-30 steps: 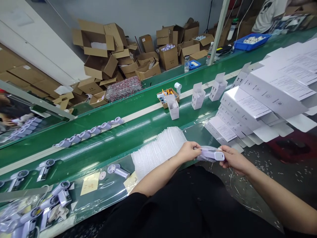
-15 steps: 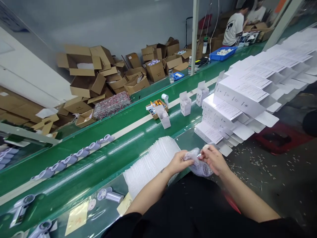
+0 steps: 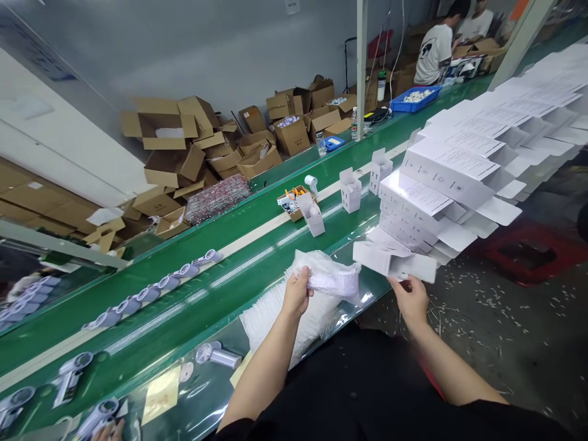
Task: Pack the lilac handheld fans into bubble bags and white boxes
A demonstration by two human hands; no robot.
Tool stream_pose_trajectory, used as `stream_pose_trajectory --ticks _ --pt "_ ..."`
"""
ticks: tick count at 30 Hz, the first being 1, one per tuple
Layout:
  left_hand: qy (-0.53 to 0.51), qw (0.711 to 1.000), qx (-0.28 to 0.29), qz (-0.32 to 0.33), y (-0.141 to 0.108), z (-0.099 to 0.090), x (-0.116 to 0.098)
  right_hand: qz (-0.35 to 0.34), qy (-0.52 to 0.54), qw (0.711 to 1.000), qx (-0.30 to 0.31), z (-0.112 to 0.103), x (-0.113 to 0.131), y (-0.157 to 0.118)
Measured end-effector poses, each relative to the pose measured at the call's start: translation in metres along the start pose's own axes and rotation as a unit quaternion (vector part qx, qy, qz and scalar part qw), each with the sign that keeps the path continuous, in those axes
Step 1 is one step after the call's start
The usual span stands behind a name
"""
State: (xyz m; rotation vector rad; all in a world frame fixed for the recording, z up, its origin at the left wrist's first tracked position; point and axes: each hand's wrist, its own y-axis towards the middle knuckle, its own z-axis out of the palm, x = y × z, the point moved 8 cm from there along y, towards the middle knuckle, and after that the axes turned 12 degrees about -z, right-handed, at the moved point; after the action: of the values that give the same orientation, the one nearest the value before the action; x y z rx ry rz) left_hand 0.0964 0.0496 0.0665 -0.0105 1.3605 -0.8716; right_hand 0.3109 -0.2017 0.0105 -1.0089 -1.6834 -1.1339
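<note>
A lilac handheld device in a clear bubble-wrap bag is held above the near edge of the bench. The person's left hand has its grip closed around one end. The right hand grips the lower edge of a glossy white cardboard box with an open flap, just right of the bag. This device is bagged but outside the box.

Beneath the bag lies a thick fanned stack of clear bubble-wrap bags, yet to be used. Further right, a large overlapping stack of white printed boxes waits with flaps out. On the green conveyor belt ahead stand three white boxes with raised lids; pale contents show in the nearer two. To the left, a row of unbagged lilac devices remains on the belt, and one silver-lilac device lies on the bench.

No brand is readable. The white boxes carry fine lines of dark print and small round icons, too small to read. Faint reddish marks on a yellow paper sheet are illegible, as is dark printing on brown cartons behind.
</note>
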Motion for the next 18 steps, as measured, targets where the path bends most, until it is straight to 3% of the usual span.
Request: stream_pose_trajectory --ticks 2,4,7,10,12,13,16,18 --pt "-0.025 0.999 0.03 0.0 0.003 0.009 -0.001 -0.157 -0.1 0.979 0.082 0.013 0.03 0.008" --pt "-0.023 0.998 0.064 0.006 0.008 0.028 -0.002 -0.267 -0.12 0.937 0.192 0.041 0.049 0.013" --pt "0.035 0.996 0.061 0.048 0.016 0.052 -0.011 -0.319 -0.098 0.899 0.282 0.073 0.057 0.021" --pt "0.178 0.972 -0.062 0.14 0.015 0.05 -0.032 -0.305 -0.079 0.906 0.283 0.088 0.053 0.024" --pt "0.32 0.914 -0.145 0.204 0.005 0.052 -0.045 -0.296 -0.066 0.906 0.295 0.096 0.048 0.018" --pt "0.4 0.872 -0.159 0.231 0.0 0.06 -0.049 -0.296 -0.064 0.905 0.3 0.099 0.047 0.015" --pt "0.618 0.733 -0.099 0.266 -0.006 0.108 -0.038 -0.302 -0.058 0.905 0.293 0.104 0.044 0.011" --pt "0.7 0.665 -0.054 0.255 -0.004 0.138 -0.026 -0.299 -0.034 0.909 0.287 0.105 0.041 0.013"
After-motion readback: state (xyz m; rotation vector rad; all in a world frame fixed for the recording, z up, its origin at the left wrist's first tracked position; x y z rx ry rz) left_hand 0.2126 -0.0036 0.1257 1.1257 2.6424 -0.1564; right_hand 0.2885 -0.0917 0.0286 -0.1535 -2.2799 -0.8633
